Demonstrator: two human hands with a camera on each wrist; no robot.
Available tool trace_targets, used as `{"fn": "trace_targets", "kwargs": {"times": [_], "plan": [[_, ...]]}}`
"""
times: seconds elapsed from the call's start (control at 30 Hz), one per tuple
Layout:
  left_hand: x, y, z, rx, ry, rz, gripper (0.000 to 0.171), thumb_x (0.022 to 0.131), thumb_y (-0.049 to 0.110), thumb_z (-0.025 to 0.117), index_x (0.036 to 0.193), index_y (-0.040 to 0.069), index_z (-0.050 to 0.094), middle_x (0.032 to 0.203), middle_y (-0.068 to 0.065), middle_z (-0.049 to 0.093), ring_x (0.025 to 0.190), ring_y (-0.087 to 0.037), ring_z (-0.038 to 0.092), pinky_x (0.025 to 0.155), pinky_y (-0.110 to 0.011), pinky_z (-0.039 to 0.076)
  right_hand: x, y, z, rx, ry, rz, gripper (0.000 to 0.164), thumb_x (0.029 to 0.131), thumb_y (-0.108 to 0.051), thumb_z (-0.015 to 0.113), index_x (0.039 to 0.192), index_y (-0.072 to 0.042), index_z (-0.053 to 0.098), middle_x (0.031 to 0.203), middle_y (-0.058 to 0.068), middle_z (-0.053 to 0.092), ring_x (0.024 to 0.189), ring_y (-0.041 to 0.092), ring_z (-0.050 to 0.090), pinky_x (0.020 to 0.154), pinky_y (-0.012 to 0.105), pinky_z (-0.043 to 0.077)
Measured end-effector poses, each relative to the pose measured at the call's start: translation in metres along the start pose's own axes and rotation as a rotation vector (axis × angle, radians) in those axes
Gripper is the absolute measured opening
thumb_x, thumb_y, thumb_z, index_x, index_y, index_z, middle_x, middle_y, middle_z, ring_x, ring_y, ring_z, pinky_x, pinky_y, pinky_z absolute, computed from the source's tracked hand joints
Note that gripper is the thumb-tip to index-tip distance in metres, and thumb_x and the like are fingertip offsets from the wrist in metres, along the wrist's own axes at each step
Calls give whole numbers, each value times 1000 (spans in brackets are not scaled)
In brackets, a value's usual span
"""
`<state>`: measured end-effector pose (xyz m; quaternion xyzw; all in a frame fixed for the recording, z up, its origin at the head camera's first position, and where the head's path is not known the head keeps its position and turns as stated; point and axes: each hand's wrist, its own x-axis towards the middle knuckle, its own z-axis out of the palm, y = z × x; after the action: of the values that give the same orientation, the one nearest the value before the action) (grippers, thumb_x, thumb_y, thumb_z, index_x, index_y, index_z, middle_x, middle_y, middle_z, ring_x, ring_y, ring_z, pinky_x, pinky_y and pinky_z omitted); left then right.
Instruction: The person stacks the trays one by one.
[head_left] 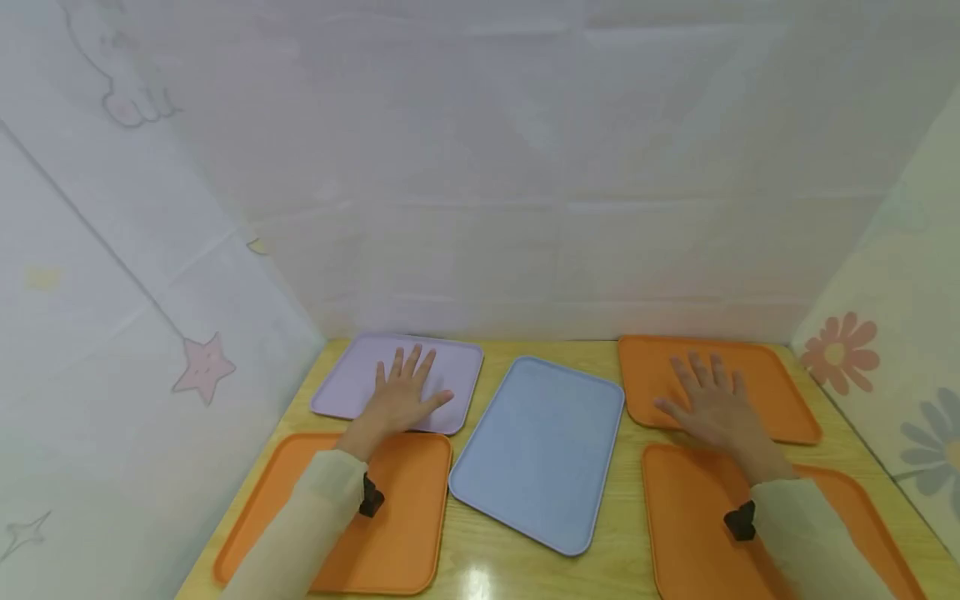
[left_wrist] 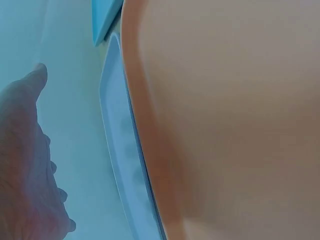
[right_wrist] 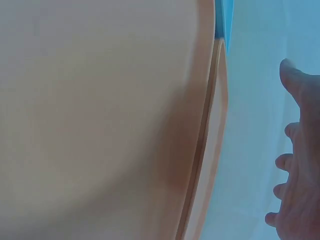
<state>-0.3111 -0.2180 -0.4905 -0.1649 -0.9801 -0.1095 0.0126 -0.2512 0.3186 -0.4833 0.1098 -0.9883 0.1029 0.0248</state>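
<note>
My left hand (head_left: 399,402) is held with its fingers spread, over the purple tray (head_left: 345,383) at the back left. In the left wrist view that hand (left_wrist: 25,165) appears apart from the trays, with nothing in it. My right hand (head_left: 712,408) is spread in the same way above the back right orange tray (head_left: 772,400). The right wrist view shows this hand (right_wrist: 302,165) empty too, its thumb pointing away from the fingers. Between the two hands lies a blue tray (head_left: 543,450), turned at a slant on the table.
A front left orange tray (head_left: 405,533) and a front right orange tray (head_left: 690,533) lie beneath my forearms. The wooden table (head_left: 480,571) is bounded by a pale back sheet (head_left: 480,208) and printed side sheets. Each wrist carries a small black device (head_left: 371,497).
</note>
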Motion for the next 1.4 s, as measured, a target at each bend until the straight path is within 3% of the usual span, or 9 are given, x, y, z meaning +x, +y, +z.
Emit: {"fn": "trace_targets", "kwargs": {"times": [0.2,0.43,0.7,0.9,1.13,1.4], "plan": [[-6,15,2,21,-7,25,95,95,77,38,163,13,20,169,-17,10,153,-47,4,116,-74,4,2,-13,8,-14,10,-20,94,98,-70,40,164,-10,9,164,30,11,148,56,5,113,75,10],[-15,34,0,-38,8,50,85,96,61,56,158,7,33,159,-18,31,146,-42,29,115,-66,28,3,-34,12,81,68,-38,86,100,-60,51,160,-4,24,156,31,29,139,57,26,103,78,29],[-19,52,1,-235,-24,90,65,92,33,68,143,-1,48,139,-19,50,131,-36,46,107,-50,44,4,-56,16,274,55,18,65,102,-31,60,151,6,36,145,37,39,131,58,38,102,71,38],[-24,66,-1,-345,-87,88,51,92,21,68,134,-4,54,124,-18,60,110,-31,62,92,-47,53,4,-71,18,354,54,63,60,100,-23,63,147,8,42,138,36,45,121,52,50,96,65,47],[-26,76,3,-378,-131,62,44,91,14,70,129,-5,58,115,-18,64,94,-25,63,84,-44,54,9,-74,28,461,66,64,53,93,-14,69,136,13,51,115,28,60,101,39,64,83,52,56],[-26,84,9,-319,-207,43,44,86,12,75,124,-5,61,107,-12,64,91,-21,56,86,-43,52,8,-82,34,548,9,132,54,89,-14,72,131,13,53,105,16,64,97,30,64,76,39,55]]}}
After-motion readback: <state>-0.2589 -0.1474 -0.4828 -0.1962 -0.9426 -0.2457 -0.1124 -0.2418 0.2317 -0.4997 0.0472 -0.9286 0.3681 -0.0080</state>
